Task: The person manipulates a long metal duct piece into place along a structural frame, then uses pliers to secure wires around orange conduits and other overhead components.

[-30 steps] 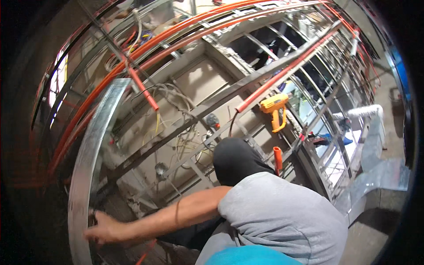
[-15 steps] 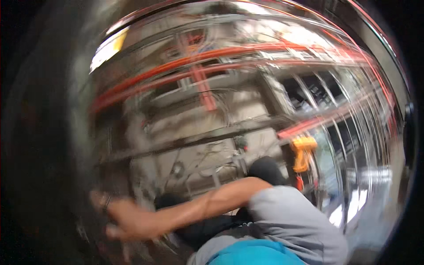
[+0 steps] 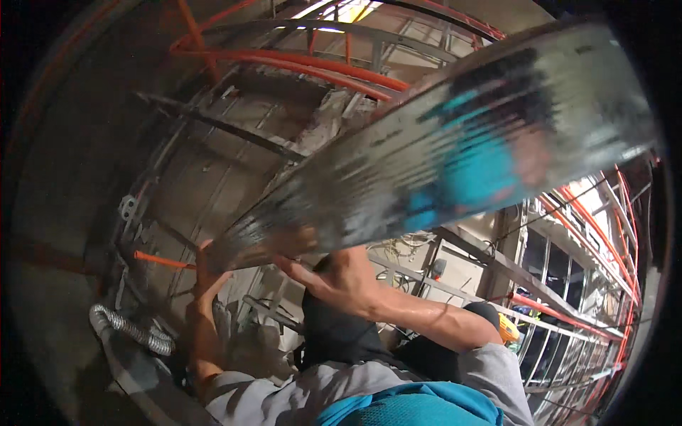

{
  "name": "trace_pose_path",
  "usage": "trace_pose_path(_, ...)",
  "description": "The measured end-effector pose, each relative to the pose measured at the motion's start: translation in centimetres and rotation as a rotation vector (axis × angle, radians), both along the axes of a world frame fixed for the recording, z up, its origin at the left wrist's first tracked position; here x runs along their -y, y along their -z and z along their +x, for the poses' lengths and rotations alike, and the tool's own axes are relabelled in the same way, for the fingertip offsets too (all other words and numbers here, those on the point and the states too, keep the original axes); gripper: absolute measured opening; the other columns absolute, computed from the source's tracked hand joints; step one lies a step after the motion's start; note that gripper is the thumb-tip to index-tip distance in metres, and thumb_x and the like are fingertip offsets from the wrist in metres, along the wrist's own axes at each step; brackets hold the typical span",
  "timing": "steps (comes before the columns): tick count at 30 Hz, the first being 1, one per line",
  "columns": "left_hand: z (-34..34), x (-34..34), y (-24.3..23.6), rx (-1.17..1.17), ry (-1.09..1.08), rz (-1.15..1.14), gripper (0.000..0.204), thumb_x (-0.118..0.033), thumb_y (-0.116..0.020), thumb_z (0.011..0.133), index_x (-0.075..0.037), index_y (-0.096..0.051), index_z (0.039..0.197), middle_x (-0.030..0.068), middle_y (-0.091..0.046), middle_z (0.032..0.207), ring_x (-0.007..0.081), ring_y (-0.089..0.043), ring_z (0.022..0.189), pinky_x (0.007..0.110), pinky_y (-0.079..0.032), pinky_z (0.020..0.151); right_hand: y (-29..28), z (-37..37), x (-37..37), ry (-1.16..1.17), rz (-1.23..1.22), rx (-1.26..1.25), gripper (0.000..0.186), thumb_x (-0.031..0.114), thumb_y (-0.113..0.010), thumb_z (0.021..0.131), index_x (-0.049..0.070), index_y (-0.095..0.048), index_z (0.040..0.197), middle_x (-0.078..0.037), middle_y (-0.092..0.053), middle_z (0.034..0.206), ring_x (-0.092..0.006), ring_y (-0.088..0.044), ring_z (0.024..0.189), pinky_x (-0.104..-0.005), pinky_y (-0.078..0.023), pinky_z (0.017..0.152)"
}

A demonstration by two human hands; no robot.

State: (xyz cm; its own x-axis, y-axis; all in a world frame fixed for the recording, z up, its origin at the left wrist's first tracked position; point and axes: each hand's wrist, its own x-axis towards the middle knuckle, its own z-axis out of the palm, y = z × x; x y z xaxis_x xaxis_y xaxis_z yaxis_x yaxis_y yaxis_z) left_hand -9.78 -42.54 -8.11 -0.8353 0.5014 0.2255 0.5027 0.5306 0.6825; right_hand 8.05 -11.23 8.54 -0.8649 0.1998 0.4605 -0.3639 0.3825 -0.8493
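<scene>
Reflective metal channel point(image 3: 398, 167) slanting to upper right of frame, left hand point(image 3: 210, 270) clamped on lower-left end, right hand point(image 3: 339, 282) clamped on lower edge, orange pipe point(image 3: 163, 260) centre left.

Metal strip point(image 3: 455, 153): reach is barred diagonally, from left hand point(image 3: 211, 266) to upper right. Orange pipes point(image 3: 298, 65): way is crossed beyond the strip's upper edge. Orange rod point(image 3: 163, 260): left hand's outer side is obstructed. Free room: left below the strip's lower edge, between left forearm point(image 3: 206, 334) and dark trouser leg point(image 3: 339, 337).
</scene>
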Motion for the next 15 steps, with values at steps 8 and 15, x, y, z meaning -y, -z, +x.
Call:
trace_pose_path(8,-2.4,1.2,3.1,-0.179,0.026,-0.098,0.075,-0.006,-0.083,0.073,-0.012,-0.043,0.136,0.0136,-0.06,0.121,0.0305,-0.062,0.108,0.04,-0.051,0.09,0.3,2.2,0.4,-0.276,-0.004,0.391,0.034,0.021,-0.06,0.095,0.008,-0.06,0.126,-0.009,-0.061,0.124,-0.021,-0.059,0.113,-0.0345,-0.05,0.093)
trace_pose_path(15,-4.4,-2.4,0.4,-0.393,0.204,-0.203,0.067,-0.011,-0.077,0.08,-0.01,-0.044,0.138,0.0137,-0.053,0.133,0.0321,-0.056,0.117,0.046,-0.047,0.096,0.2,9.0,-1.8,0.063,0.046,-0.02,0.032,0.02,-0.069,0.091,0.006,-0.068,0.119,-0.014,-0.067,0.121,-0.0305,-0.063,0.111,-0.0394,-0.049,0.095)
